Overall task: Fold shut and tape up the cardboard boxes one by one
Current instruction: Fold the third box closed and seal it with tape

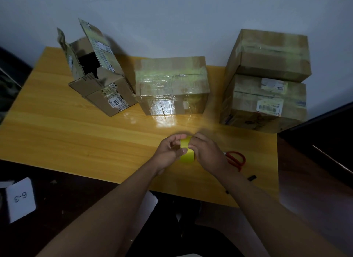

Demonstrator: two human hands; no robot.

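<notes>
I see my left hand (pixel 170 151) and right hand (pixel 207 151) both gripping the yellow tape roll (pixel 187 151) over the wooden surface (pixel 76 138); red scissors (pixel 236 160) lie half hidden behind my right hand; beyond, an open cardboard box (pixel 99 73) and taped boxes (pixel 172 86) against the grey wall (pixel 172 17)

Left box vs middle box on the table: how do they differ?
The left box has its top flaps standing open, showing a dark inside; the middle box is folded shut. The middle box is wrapped in glossy clear tape across its top and front; the left box's top is untaped. The left box sits skewed to the table edge; the middle box sits roughly square. Both are brown cardboard, standing on the yellow table.
</notes>
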